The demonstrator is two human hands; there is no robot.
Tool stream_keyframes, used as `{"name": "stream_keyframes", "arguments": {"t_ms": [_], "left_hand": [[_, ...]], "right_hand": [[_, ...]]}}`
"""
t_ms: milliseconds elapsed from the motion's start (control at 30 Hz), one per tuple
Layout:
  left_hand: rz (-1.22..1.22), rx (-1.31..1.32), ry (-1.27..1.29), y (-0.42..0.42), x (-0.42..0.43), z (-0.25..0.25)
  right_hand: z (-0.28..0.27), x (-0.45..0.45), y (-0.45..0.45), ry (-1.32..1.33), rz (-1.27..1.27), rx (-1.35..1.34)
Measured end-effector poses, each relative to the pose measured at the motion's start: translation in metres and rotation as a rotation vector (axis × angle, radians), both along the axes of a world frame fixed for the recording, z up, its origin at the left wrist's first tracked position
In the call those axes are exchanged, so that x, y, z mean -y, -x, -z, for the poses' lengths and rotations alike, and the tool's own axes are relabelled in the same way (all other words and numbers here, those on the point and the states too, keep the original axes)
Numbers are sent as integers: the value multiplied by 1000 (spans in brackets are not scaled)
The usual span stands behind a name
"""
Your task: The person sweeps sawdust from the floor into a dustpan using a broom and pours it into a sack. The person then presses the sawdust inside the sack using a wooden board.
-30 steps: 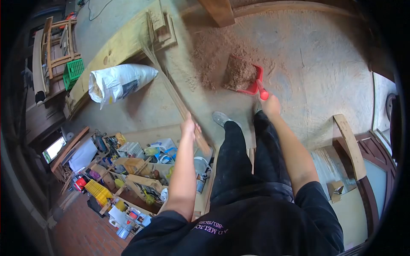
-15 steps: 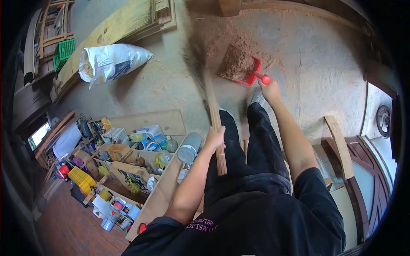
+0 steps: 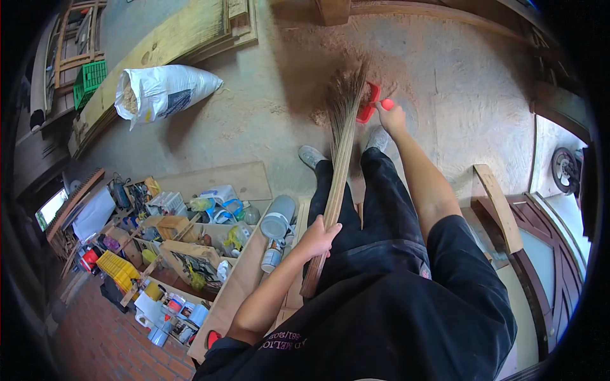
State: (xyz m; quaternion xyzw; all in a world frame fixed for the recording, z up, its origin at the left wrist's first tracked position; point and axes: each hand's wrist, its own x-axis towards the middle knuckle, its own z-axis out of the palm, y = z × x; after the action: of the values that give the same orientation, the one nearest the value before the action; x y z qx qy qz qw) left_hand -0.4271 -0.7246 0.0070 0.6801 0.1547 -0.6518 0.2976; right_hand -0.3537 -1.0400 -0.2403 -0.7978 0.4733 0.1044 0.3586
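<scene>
And here the stick broom (image 3: 339, 176) is gripped in the left hand (image 3: 319, 239), its bristles (image 3: 345, 95) fanned out well ahead of that hand. The red dustpan (image 3: 366, 116) is clasped by its handle (image 3: 387, 103) in the right hand (image 3: 391, 119), just left of that hand and partly hidden by the bristles; sawdust (image 3: 342, 46) is strewn over the floor (image 3: 476, 101) beyond both hands.
</scene>
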Motion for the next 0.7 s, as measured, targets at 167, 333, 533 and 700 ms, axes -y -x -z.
{"name": "stream_keyframes", "arguments": {"t_ms": [167,333,533,700], "left_hand": [[-57,-104,-28,-14,-14,-42],[-100,6,-69,-22,-69,-68],[-192,71,-121,-52,-77,-115],[-238,243,-201,-54,-60,-53]], "right_hand": [[-4,5,0,-2,27,-15],[-9,11,10,-42,56,-10],[-4,12,28,-137,119,82],[14,7,34,-121,92,182]]}}
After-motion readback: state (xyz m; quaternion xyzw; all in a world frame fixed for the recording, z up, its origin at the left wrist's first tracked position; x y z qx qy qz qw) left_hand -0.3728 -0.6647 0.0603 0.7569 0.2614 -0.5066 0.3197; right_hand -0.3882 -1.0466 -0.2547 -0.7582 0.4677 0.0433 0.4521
